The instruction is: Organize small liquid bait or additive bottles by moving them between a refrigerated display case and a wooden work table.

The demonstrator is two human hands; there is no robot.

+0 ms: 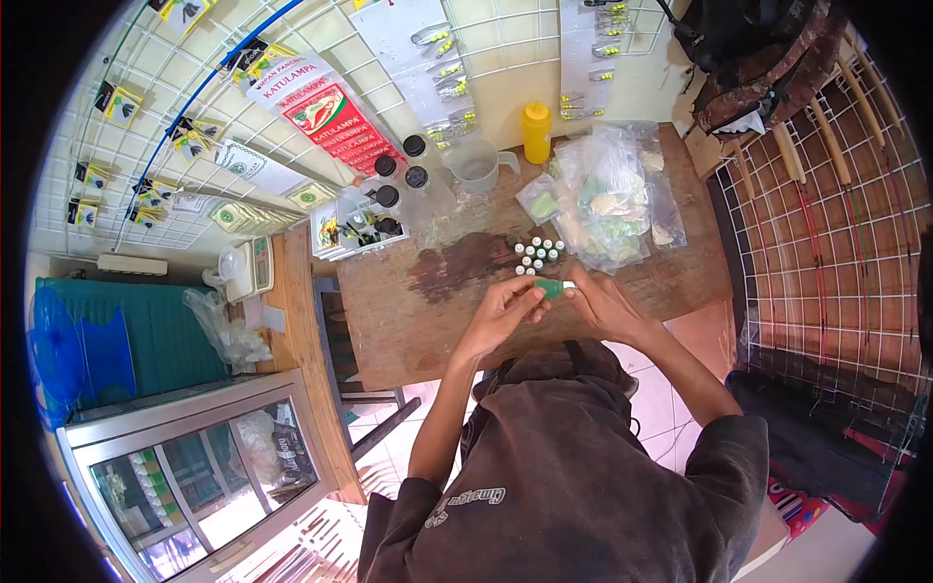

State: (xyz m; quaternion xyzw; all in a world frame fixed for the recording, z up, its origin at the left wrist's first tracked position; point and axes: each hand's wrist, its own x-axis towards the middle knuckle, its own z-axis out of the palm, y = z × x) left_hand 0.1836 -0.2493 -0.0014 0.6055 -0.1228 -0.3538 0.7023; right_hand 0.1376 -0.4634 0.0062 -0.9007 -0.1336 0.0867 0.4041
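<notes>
A small green bottle (552,288) with a white cap (568,286) is held level over the near part of the wooden table. My left hand (506,306) grips its green body between thumb and fingers. At the other end, the thumb and fingers of my right hand (599,303) pinch the white cap. Just beyond my hands, several small white-capped bottles (540,253) stand in a tight cluster on the tabletop. Whether the held cap is tight or loose cannot be made out.
Clear plastic bags (609,193) with pale and green contents lie at the back right of the table (408,335). Behind stand a yellow squeeze bottle (537,131), a plastic measuring jug (477,166) and several black-capped bottles (415,177). A white box (357,251) sits at the left edge.
</notes>
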